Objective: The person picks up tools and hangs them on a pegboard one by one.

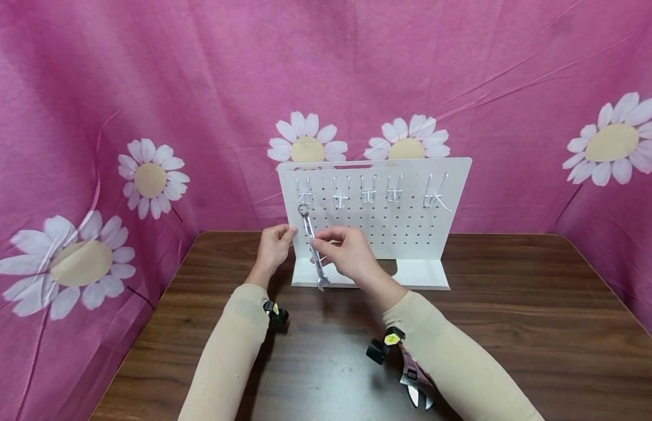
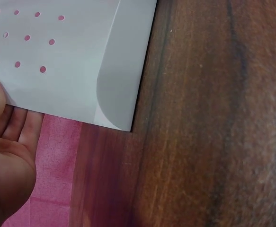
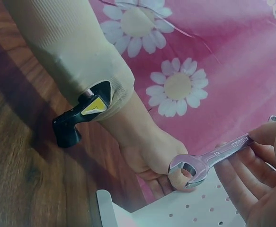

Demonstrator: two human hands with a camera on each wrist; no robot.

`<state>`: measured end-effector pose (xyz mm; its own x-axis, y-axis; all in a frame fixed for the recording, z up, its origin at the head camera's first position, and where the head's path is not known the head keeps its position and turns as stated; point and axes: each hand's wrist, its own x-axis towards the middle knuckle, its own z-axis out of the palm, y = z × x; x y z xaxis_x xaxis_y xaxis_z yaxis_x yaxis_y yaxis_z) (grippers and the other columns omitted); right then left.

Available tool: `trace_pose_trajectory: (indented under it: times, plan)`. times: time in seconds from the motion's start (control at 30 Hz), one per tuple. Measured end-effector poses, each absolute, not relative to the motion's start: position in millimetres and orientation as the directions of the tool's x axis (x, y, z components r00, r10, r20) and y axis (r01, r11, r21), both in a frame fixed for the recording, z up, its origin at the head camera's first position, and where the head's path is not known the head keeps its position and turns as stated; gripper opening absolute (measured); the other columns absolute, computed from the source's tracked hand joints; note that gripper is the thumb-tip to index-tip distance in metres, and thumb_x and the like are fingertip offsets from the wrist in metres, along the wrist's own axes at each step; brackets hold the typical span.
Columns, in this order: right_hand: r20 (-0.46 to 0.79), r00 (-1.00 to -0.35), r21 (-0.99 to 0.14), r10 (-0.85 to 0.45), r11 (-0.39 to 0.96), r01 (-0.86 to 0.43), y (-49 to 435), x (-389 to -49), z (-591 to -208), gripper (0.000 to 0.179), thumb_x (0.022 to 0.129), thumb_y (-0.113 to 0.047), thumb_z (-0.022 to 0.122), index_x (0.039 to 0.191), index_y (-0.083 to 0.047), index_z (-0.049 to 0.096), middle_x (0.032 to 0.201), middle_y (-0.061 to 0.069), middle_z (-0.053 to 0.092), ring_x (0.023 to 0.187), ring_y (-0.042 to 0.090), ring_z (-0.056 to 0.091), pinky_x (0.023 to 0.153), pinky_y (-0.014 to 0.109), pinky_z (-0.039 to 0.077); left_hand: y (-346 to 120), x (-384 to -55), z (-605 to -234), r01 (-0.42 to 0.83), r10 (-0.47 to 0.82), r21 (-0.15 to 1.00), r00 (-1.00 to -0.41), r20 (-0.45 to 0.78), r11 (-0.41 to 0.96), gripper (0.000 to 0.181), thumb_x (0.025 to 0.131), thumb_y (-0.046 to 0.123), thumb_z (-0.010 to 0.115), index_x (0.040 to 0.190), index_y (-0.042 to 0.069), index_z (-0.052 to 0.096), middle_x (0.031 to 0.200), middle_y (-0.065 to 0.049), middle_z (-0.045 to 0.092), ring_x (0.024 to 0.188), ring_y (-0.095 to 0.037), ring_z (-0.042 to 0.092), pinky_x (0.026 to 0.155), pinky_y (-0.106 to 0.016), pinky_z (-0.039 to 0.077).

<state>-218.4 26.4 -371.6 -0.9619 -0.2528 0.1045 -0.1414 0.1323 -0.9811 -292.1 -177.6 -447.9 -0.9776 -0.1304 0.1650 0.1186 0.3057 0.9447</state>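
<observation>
A white pegboard stand stands upright on the table with several wire hooks along its upper part. My left hand pinches the board's left edge; in the left wrist view the thumb lies on the front face and the other fingers pass behind. In my right hand is a silver combination wrench, pinched around mid-shaft by thumb and fingers. Its ring end points up, right below the leftmost hook, and its open-ended jaw hangs down near the board's base.
Partly under my right forearm lies an adjustable wrench on the dark wooden table. Pink cloth with white daisies surrounds the table's back and sides. Each wrist carries a small black camera.
</observation>
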Motion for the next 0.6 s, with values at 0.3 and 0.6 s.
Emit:
trace_pose_trajectory:
  times: [0.3, 0.6]
  plan:
    - [0.116, -0.964, -0.988, -0.238, 0.072, -0.137, 15.7, -224.5, -371.0, 0.021, 0.102, -0.008, 0.073, 0.115, 0.008, 0.076, 0.105, 0.023, 0.079, 0.069, 0.011, 0.074, 0.077, 0.045, 0.069, -175.3, -292.7, -450.0, 0.121, -0.139, 0.947, -0.976, 0.168, 0.297, 0.02, 0.106, 0.009, 0.068, 0.105, -0.009, 0.078, 0.086, -0.015, 0.079, 0.075, -0.014, 0.061, 0.068, -0.022, 0.053]
    - [0.062, -0.977, -0.99, -0.205, 0.115, -0.087, 9.7, -231.3, -372.8, 0.02, 0.102, -0.011, 0.075, 0.116, 0.002, 0.079, 0.109, 0.019, 0.08, 0.074, 0.014, 0.075, 0.074, 0.036, 0.068, -177.4, -293.0, -451.3, 0.13, -0.137, 0.943, -0.974, 0.179, 0.306, 0.021, 0.106, 0.01, 0.069, 0.104, -0.008, 0.078, 0.085, -0.013, 0.078, 0.078, -0.025, 0.061, 0.063, -0.019, 0.046]
